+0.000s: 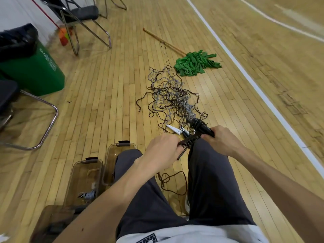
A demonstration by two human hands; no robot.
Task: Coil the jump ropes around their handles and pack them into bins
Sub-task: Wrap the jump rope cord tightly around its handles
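Legs (pixel 210 181) up front, knees apart. Big rope tangle (pixel 175 97) on the floor ahead, near the mop (pixel 196 63). Clear bins (pixel 82 162) sit beside the left knee. Right hand (pixel 222 141) is wrapped around the black handles (pixel 201 127), and left hand (pixel 163 151) is pinching the brown rope (pixel 188 138) just beside them.

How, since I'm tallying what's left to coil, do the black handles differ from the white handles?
The black handles are gripped in the right hand, off the floor; the white handles lie on the floor, untouched. The black handles have dark rope wound round them; the white handles show none. Both sit at the near end of the tangled rope pile.
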